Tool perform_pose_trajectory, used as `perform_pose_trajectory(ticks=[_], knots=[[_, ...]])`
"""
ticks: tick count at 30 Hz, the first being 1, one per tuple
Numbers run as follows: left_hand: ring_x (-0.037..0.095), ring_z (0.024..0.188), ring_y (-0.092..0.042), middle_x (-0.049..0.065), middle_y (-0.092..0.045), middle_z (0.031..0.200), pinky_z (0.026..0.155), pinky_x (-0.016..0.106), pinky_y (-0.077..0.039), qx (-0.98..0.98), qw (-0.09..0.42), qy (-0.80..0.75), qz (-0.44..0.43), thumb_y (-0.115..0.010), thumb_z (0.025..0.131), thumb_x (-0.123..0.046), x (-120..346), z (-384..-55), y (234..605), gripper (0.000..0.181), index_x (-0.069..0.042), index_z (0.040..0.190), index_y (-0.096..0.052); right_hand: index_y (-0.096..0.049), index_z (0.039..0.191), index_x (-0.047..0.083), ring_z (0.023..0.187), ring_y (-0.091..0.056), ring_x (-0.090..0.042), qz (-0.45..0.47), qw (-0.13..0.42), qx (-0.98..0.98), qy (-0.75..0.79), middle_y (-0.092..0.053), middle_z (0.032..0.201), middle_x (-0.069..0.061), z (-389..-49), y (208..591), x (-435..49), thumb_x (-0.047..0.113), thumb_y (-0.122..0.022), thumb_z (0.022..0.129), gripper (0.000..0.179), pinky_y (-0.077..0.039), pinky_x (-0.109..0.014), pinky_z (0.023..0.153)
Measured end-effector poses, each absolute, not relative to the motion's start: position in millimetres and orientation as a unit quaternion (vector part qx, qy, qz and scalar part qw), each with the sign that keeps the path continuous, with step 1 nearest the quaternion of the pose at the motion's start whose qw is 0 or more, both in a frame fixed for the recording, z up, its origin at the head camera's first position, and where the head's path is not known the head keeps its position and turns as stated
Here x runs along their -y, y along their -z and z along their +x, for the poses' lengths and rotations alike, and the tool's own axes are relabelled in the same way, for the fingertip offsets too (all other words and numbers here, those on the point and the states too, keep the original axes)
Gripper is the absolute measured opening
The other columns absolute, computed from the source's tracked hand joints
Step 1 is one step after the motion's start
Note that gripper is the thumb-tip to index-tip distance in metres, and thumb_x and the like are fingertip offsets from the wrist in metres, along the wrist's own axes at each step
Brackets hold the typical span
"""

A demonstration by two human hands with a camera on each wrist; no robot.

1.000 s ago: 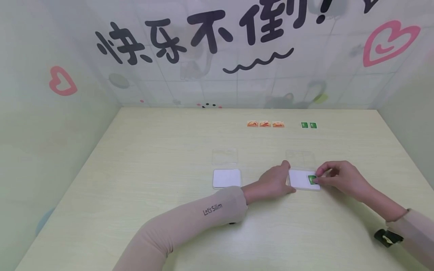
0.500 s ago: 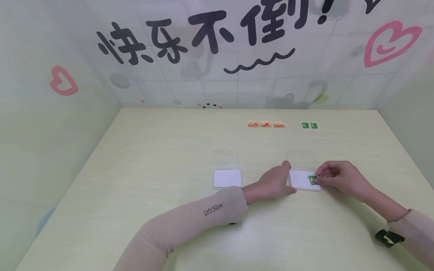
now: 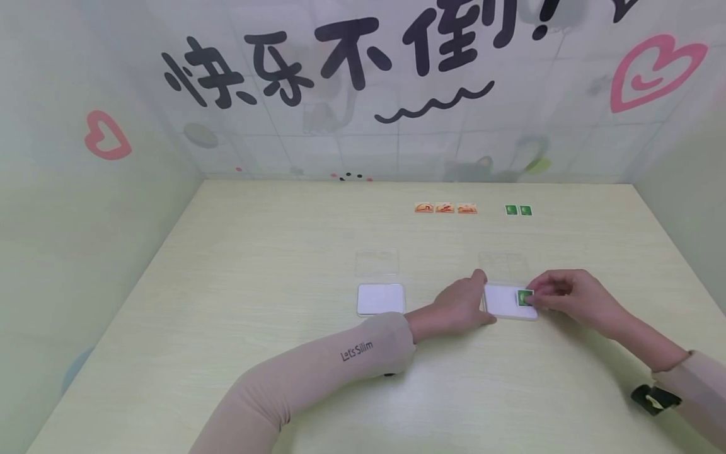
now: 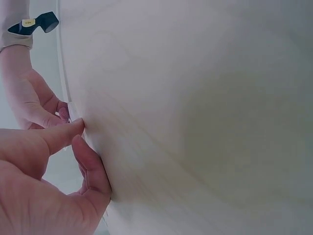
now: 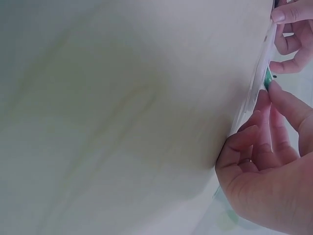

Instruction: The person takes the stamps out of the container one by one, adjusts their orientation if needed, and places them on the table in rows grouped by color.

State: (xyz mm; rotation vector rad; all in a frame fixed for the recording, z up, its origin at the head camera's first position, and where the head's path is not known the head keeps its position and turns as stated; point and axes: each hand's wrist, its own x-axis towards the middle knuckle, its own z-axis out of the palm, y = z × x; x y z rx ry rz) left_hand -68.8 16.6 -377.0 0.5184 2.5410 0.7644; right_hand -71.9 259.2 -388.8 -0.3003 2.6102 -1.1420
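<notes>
A white card [image 3: 498, 301] in a clear case lies on the table at centre right in the head view. My left hand [image 3: 460, 304] holds its left end, thumb at the near edge and forefinger at the far edge. Between thumb and fingers, my right hand [image 3: 578, 299] pinches a green stamp [image 3: 522, 294] with a white border, over the card's right end. In the right wrist view the green stamp [image 5: 267, 79] shows edge-on at the fingertips, close over the card. The left wrist view has my left hand [image 4: 44, 181] low against the table.
Two loose green stamps [image 3: 512, 210] lie at the back right, with three orange stamps [image 3: 445, 208] to their left. A second white card [image 3: 380, 299] lies left of my left hand. Clear lids [image 3: 377, 261] lie behind both cards. Walls enclose the table [image 3: 255, 252].
The green stamp in my right hand has shifted slightly away from me and right, and sits straighter over the card's right end. My left hand has stayed on the card.
</notes>
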Motion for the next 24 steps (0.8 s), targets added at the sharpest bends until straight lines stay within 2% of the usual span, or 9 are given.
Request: perform_pose_trajectory(ticks=[10, 24], knots=[[0.010, 0.072, -0.051, -0.001, -0.061, 0.093, 0.063, 0.019, -0.042, -0.918, 0.213, -0.274, 0.190, -0.082, 0.095, -0.023, -16.9, -69.0, 378.7, 0.057, -0.008, 0.138, -0.047, -0.069, 0.123, -0.006, 0.070, -0.055, -0.009, -0.114, 0.133, -0.900, 0.399, -0.078, 0.090, -0.004, -71.9, 388.1, -260.2, 0.005, -0.073, 0.098, 0.027, -0.043, -0.024, 0.062], [0.011, 0.072, -0.051, -0.001, -0.059, 0.090, 0.062, 0.020, -0.041, -0.920, 0.212, -0.266, 0.193, -0.081, 0.095, -0.024, -16.9, -69.1, 379.0, 0.058, -0.008, 0.138, -0.046, -0.067, 0.128, -0.005, 0.073, -0.060, -0.009, -0.119, 0.125, -0.896, 0.410, -0.080, 0.093, -0.006, -74.2, 386.2, -261.7, 0.006, -0.074, 0.098, 0.033, -0.047, -0.025, 0.063]])
